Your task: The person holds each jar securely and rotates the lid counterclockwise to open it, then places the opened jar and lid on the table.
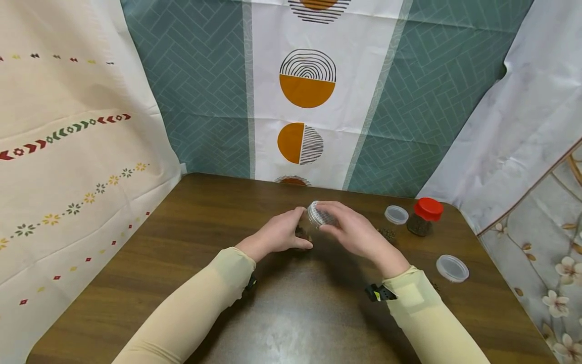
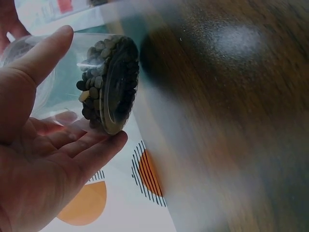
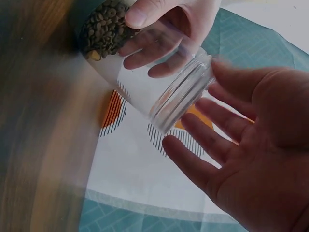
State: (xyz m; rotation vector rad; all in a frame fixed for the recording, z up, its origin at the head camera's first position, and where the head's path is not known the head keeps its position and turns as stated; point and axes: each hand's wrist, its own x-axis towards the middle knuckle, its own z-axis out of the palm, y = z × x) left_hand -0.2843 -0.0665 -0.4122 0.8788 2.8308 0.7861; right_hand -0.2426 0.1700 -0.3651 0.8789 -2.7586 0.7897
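Left hand (image 1: 279, 233) is gripping the clear jar (image 3: 137, 84) of dark pellets (image 3: 104, 31) over the desk (image 1: 209, 222); right hand (image 1: 356, 230) is cupping spread fingers around its neck (image 3: 179, 98); holding it firmly upright should be preventing spills.

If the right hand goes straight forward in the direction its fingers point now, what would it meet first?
The right hand would most likely meet the ridged end of the clear jar held in the left hand; the fingertips may already touch it, depth is unclear.
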